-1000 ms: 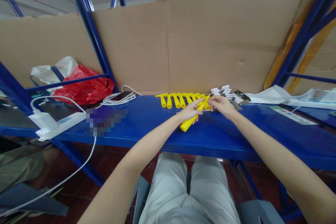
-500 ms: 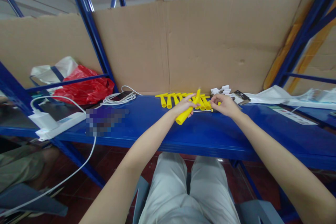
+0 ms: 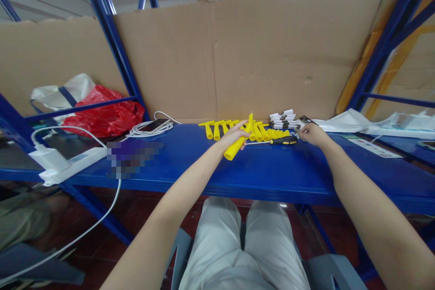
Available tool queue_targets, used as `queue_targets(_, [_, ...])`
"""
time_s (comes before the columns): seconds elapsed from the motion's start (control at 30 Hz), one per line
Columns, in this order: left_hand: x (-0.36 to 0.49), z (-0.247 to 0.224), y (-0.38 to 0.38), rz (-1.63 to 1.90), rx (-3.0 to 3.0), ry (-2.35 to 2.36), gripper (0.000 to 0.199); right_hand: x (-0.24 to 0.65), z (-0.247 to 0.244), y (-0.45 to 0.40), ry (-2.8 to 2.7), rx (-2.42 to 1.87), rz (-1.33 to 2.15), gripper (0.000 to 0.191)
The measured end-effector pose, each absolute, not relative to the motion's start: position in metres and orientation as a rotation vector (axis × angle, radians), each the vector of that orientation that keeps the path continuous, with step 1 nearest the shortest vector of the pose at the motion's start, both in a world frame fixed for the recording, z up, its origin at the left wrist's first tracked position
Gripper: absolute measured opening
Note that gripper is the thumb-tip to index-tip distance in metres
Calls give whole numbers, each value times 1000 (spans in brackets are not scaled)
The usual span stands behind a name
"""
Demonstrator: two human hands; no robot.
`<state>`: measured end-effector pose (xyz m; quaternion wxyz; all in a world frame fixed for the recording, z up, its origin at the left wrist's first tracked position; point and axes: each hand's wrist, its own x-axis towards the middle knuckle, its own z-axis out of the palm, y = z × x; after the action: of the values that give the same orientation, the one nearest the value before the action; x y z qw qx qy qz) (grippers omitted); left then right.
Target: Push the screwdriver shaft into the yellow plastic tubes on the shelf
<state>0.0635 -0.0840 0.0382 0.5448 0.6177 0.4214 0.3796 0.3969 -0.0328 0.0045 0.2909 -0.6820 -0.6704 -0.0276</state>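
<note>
Left hand (image 3: 235, 137) curls closed, right hand (image 3: 311, 134) reaches outward, both arms (image 3: 185, 185) extended.

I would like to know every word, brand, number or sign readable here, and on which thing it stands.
No text here can be read for certain.
Black card by the right hand: pale marks, too small.
White sheet at right: small print, too blurred.
White-and-black stack: nothing legible.

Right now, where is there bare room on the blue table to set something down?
The widest bare patch on the blue table lies in front of the screwdriver, between the forearms. Another lies between the coiled white cable and the yellow row. It is crowded along the back, from that row to the white stack by the right hand.
</note>
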Motion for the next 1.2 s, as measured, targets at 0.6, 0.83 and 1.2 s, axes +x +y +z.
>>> queue_targets(0.6, [72, 46, -82, 908, 1425, 967, 82, 401, -9, -27, -1699, -1958, -188, 14])
queue_targets(0.83, [135, 55, -62, 844, 1394, 768, 79, 394, 1, -37, -1546, -1902, -38, 16])
queue_targets(1.2, [222, 50, -41, 850, 1107, 739, 31, 392, 4, -36, -1807, -1738, 286, 25])
